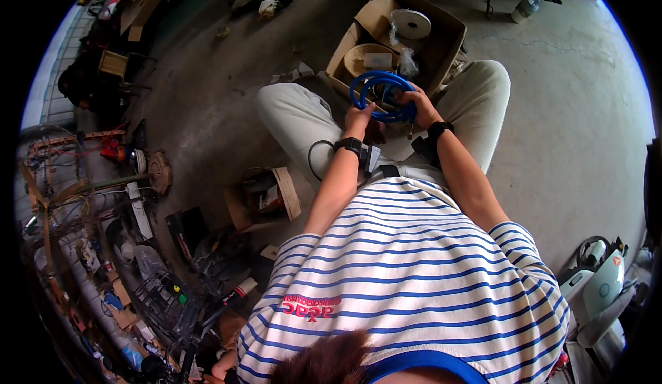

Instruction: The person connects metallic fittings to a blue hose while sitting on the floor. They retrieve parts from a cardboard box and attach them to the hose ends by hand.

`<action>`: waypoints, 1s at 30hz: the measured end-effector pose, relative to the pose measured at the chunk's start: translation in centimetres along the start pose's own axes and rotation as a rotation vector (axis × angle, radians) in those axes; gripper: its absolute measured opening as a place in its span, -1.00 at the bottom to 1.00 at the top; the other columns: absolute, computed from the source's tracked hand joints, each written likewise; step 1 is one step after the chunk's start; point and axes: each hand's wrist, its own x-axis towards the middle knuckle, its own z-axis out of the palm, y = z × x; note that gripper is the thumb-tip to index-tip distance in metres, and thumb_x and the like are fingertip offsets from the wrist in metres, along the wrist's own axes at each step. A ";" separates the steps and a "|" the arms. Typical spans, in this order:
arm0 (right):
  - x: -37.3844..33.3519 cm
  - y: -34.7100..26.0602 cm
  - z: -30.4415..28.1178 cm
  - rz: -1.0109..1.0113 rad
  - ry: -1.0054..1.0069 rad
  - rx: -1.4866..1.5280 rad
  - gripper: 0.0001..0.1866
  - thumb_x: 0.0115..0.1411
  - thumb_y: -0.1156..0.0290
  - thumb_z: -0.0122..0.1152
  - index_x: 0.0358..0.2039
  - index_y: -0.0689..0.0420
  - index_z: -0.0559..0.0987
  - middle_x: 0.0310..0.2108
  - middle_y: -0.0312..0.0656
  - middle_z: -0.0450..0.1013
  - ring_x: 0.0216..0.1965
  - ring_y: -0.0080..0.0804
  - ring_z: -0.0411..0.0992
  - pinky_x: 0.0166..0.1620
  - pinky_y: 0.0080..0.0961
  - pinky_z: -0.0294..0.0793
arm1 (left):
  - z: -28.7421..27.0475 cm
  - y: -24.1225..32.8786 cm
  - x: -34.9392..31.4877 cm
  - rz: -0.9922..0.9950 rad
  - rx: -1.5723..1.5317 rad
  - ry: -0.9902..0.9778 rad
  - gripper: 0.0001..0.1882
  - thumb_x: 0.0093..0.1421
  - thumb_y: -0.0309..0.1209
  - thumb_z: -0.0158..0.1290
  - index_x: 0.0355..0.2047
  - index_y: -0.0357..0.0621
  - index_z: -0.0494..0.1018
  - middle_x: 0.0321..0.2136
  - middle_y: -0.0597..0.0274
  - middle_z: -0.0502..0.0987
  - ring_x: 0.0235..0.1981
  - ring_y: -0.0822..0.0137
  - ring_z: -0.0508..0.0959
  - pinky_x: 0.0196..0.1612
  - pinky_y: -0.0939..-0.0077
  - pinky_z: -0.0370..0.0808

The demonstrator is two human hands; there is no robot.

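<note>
Concrete floor point(565, 122), white reel point(418, 29) in carton point(374, 20), blue coil point(380, 77) in grip of both hands point(358, 117) point(423, 106)

Blue coil point(379, 77): smooth, plastic-looking, soft sheen. Carton point(447, 49): matt brown cardboard. Toward its far edge, white reel point(414, 25), smooth, plastic-looking. Nearer its left edge, tan round piece point(356, 61), dull finish, material unclear; against it, translucent plastic container point(378, 61). Clear film point(408, 62) beside that, crinkled, shiny. Floor point(565, 108): matt concrete, finely cracked. Trousers point(296, 118) and striped shirt point(407, 267): matt cloth.
</note>
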 end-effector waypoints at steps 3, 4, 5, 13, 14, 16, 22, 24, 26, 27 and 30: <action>-0.1 -0.3 0.0 0.011 0.025 0.035 -0.84 -0.14 0.56 0.01 -0.44 0.17 0.42 -0.54 -0.33 0.28 -0.53 -0.59 0.18 -0.41 -0.69 0.20 | -0.2 0.8 -0.5 -0.126 -0.226 -0.075 -0.75 -0.04 -0.31 0.17 -0.42 -0.24 0.47 -0.51 0.17 0.54 -0.51 0.34 0.52 -0.40 0.47 0.41; -0.1 -0.5 -0.3 0.018 0.004 0.026 -0.83 -0.09 0.56 0.02 -0.40 0.17 0.43 -0.51 -0.32 0.32 -0.48 -0.59 0.24 -0.37 -0.68 0.25 | -0.2 1.0 -0.7 -0.126 -0.303 -0.128 -0.77 -0.03 -0.34 0.16 -0.41 -0.24 0.48 -0.49 0.19 0.55 -0.50 0.38 0.51 -0.38 0.50 0.41; 0.0 -0.6 -0.5 0.025 -0.016 0.017 -0.82 -0.05 0.56 0.04 -0.35 0.18 0.43 -0.47 -0.30 0.36 -0.44 -0.59 0.29 -0.33 -0.67 0.30 | -0.2 1.2 -0.8 -0.125 -0.380 -0.181 -0.79 -0.02 -0.37 0.16 -0.40 -0.23 0.49 -0.48 0.21 0.55 -0.50 0.42 0.50 -0.37 0.53 0.40; 0.4 -0.2 -1.3 -0.029 0.163 0.146 -0.60 0.07 0.39 0.13 -0.08 0.11 0.26 -0.23 -0.25 0.38 -0.25 -0.45 0.42 -0.22 -0.52 0.44 | -0.2 2.0 -0.8 0.021 -0.611 -0.339 -0.72 -0.01 -0.31 0.18 -0.32 -0.20 0.48 -0.39 0.22 0.55 -0.42 0.41 0.51 -0.30 0.56 0.42; 0.6 0.0 -1.8 -0.031 0.244 0.098 -0.57 0.07 0.36 0.14 -0.06 0.10 0.23 -0.22 -0.24 0.36 -0.27 -0.44 0.42 -0.25 -0.52 0.45 | -0.2 2.5 -1.1 0.005 -0.619 -0.367 -0.74 0.01 -0.35 0.17 -0.31 -0.22 0.48 -0.39 0.22 0.55 -0.39 0.43 0.51 -0.26 0.59 0.41; 1.0 0.8 -2.7 -0.020 0.312 0.051 -0.59 0.08 0.34 0.14 -0.08 0.09 0.25 -0.22 -0.24 0.36 -0.28 -0.45 0.41 -0.27 -0.53 0.46 | -0.4 2.7 -1.2 0.002 -0.590 -0.408 -0.68 -0.01 -0.29 0.18 -0.28 -0.21 0.47 -0.36 0.20 0.55 -0.38 0.40 0.52 -0.29 0.55 0.44; 1.5 1.8 -3.0 -0.013 0.541 -0.188 -0.55 0.02 0.25 0.21 -0.14 0.14 0.30 -0.37 -0.26 0.37 -0.39 -0.52 0.38 -0.40 -0.61 0.40 | -0.8 3.7 -1.8 -0.070 -0.570 -0.576 -0.62 0.01 -0.20 0.15 -0.24 -0.19 0.46 -0.36 0.19 0.54 -0.40 0.35 0.54 -0.39 0.52 0.49; 1.6 1.9 -3.1 -0.022 0.586 -0.270 -0.52 0.00 0.22 0.25 -0.15 0.18 0.31 -0.43 -0.26 0.37 -0.41 -0.53 0.38 -0.42 -0.62 0.37 | -0.8 3.9 -2.2 -0.110 -0.562 -0.639 -0.63 0.03 -0.20 0.13 -0.23 -0.19 0.46 -0.37 0.20 0.54 -0.43 0.34 0.55 -0.43 0.54 0.49; 1.6 2.0 -2.9 -0.043 0.651 -0.435 -0.46 -0.05 0.16 0.29 -0.15 0.22 0.34 -0.43 -0.22 0.40 -0.38 -0.50 0.39 -0.39 -0.61 0.37 | -0.7 3.9 -2.4 -0.089 -0.579 -0.631 -0.66 0.05 -0.22 0.10 -0.25 -0.19 0.48 -0.39 0.20 0.54 -0.49 0.34 0.55 -0.49 0.57 0.49; 1.7 2.2 -3.1 -0.044 0.653 -0.434 -0.46 -0.05 0.16 0.29 -0.15 0.22 0.34 -0.43 -0.22 0.40 -0.38 -0.50 0.39 -0.39 -0.61 0.37 | -0.5 3.5 -2.1 -0.088 -0.578 -0.633 -0.66 0.05 -0.22 0.10 -0.25 -0.19 0.48 -0.39 0.20 0.54 -0.49 0.34 0.55 -0.49 0.57 0.49; 2.2 3.0 -3.7 -0.136 0.685 -0.533 -0.37 -0.06 0.14 0.29 -0.08 0.26 0.32 -0.34 -0.14 0.43 -0.32 -0.42 0.40 -0.30 -0.56 0.39 | -0.3 2.8 -1.3 -0.013 -0.547 -0.548 -0.71 0.05 -0.27 0.09 -0.28 -0.19 0.49 -0.40 0.19 0.54 -0.53 0.36 0.54 -0.53 0.59 0.48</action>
